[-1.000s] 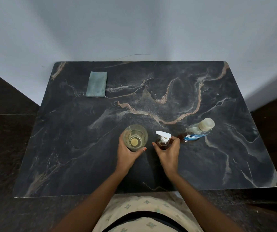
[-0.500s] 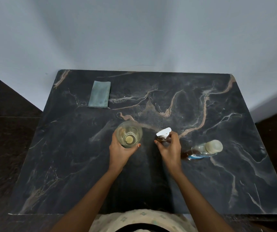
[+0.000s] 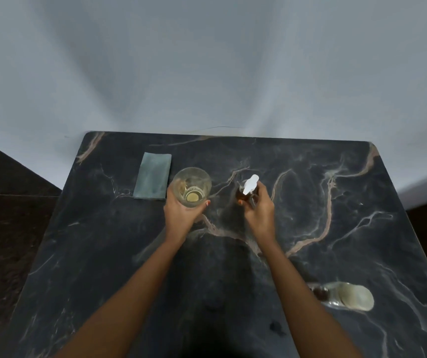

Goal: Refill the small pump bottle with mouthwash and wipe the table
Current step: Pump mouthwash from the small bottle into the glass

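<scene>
Left hand (image 3: pixel 181 215) wraps a glass tumbler (image 3: pixel 191 186); right hand (image 3: pixel 259 215) closes its grip on the small pump bottle (image 3: pixel 247 192), cloth (image 3: pixel 153 175) just beyond the left grip.

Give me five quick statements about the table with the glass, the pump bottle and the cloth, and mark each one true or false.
1. The left hand holds the glass. True.
2. The right hand is on the large mouthwash bottle. False: it grips the small pump bottle; the large bottle sits apart near the right forearm.
3. The folded cloth lies on the table, left of the glass. True.
4. The glass is filled to the rim. False: only a little yellowish liquid shows at its bottom.
5. The pump head is white. True.
</scene>
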### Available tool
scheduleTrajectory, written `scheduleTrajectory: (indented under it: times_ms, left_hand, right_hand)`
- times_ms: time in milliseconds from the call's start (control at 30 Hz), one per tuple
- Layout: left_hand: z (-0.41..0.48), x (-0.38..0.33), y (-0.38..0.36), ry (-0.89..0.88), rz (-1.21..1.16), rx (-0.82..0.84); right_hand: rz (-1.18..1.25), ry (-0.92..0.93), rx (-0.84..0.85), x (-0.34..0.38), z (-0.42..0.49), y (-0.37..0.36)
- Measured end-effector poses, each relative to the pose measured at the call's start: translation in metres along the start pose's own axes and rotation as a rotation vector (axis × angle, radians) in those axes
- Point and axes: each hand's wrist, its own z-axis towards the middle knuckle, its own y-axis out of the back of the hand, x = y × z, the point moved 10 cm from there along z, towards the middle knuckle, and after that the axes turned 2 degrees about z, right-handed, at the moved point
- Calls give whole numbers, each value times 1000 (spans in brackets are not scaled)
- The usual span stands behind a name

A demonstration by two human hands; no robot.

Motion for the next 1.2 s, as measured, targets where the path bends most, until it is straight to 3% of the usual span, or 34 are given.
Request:
scheduleTrajectory:
  times_ms: [500, 933, 1200]
  left_hand:
    - [76, 10, -23, 28, 77, 14]
    - [86, 16, -30, 40, 14, 21]
    - [82, 13, -33, 40, -82, 29]
  right_hand:
    - [-76, -1, 127, 2, 85, -30]
    - [-120, -26, 257, -8, 89, -44]
    - [-152, -42, 223, -14, 81, -39]
